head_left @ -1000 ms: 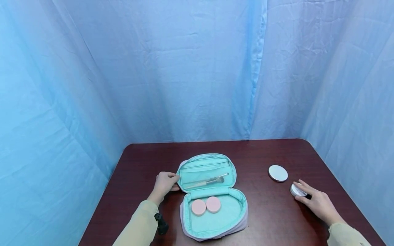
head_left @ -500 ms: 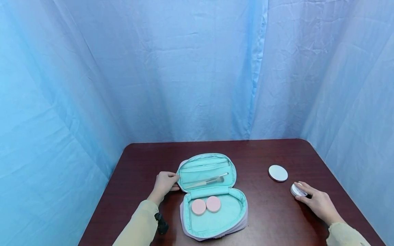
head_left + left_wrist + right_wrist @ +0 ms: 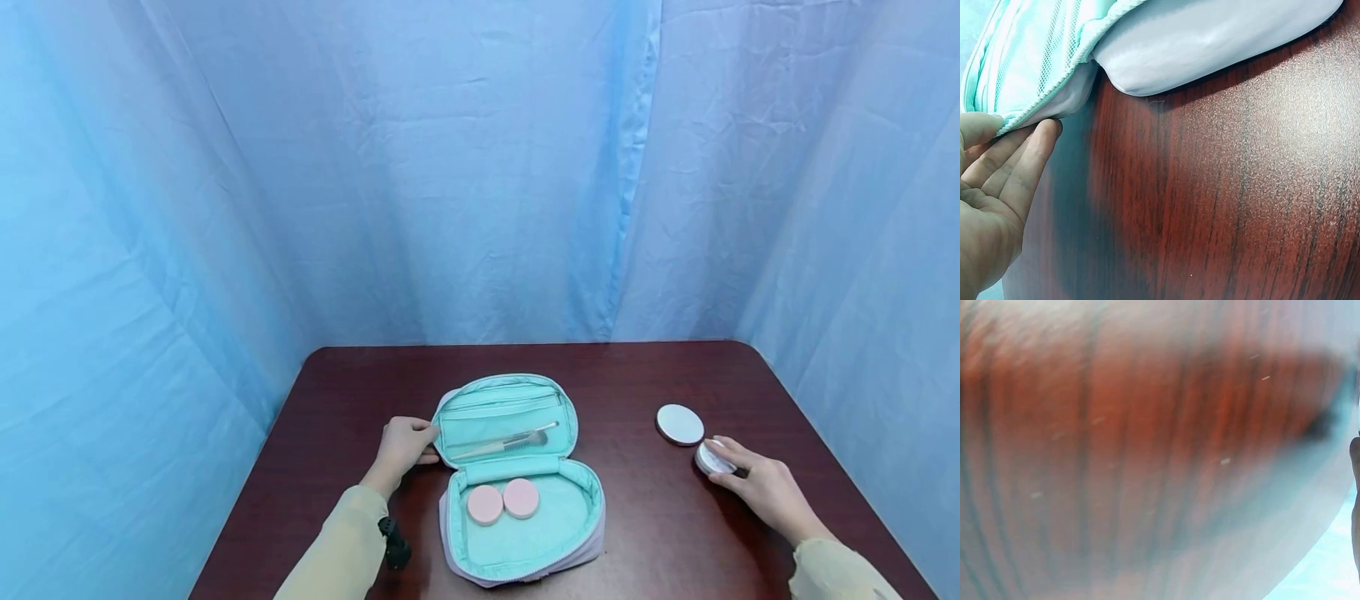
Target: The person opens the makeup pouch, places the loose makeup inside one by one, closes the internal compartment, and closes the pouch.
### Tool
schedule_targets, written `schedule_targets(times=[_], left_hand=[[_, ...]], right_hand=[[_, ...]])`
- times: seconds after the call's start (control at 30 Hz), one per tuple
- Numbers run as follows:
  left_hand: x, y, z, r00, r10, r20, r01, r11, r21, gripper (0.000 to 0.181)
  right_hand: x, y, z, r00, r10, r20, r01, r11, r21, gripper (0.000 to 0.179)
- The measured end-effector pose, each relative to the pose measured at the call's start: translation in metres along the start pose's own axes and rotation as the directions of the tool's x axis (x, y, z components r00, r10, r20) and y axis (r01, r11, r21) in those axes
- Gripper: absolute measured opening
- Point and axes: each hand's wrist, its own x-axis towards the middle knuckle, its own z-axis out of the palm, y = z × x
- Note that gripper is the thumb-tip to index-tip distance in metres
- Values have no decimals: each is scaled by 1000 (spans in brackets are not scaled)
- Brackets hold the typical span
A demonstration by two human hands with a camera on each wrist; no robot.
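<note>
A makeup bag point(image 3: 555, 533), lilac outside and mint green inside, lies unzipped with its lid folded back. My left hand point(image 3: 402, 450) pinches the left edge of that lid; in the left wrist view the thumb is over the zipper edge and the fingers point(image 3: 1032, 156) are under it. Two round pink containers point(image 3: 484, 505) sit side by side in the bag's base. Makeup brushes point(image 3: 502, 443) lie in the lid's clear pocket. At the right, my right hand point(image 3: 768, 492) grips a small round container with a silvery white top point(image 3: 712, 459) between thumb and fingers.
A flat white disc with a dark rim point(image 3: 679, 424) lies on the dark red-brown table point(image 3: 360, 383), just beyond the right hand. Light blue curtains point(image 3: 480, 167) hang behind the table and along both sides. The right wrist view is motion-blurred.
My right hand has moved a little left with the small round container, which is now closer to the white disc. The left hand keeps its hold on the bag's lid.
</note>
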Motion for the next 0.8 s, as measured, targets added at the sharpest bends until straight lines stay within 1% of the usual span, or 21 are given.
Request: schedule_targets(times=[0.07, 0.13, 0.27, 0.43, 0.5, 0.6, 0.8], left_hand=[[0, 0, 0, 1000, 0, 2, 0, 1000, 2, 21], [0, 0, 0, 1000, 2, 4, -2, 1000, 2, 22], [0, 0, -1, 1000, 2, 5, -2, 1000, 2, 23], [1, 0, -1, 1000, 4, 4, -4, 1000, 8, 25], [1, -1, -1, 1000, 6, 7, -6, 1000, 11, 25], [2, -1, -1, 1000, 6, 10, -6, 1000, 9, 25], [2, -1, -1, 1000, 12, 12, -12, 1000, 6, 24]], right_hand=[[4, -4, -1, 1000, -16, 2, 16, 1000, -3, 62], [8, -10, -3, 999, -36, -14, 36, 999, -15, 59], [16, -26, -4, 996, -74, -39, 75, 997, 2, 55], [24, -46, -3, 991, -121, -49, 122, 992, 17, 54], [27, -52, -2, 986, -152, -69, 154, 988, 12, 54], [31, -60, 0, 972, -210, -102, 211, 977, -1, 54], [36, -75, 3, 944, -313, -107, 314, 949, -3, 56]])
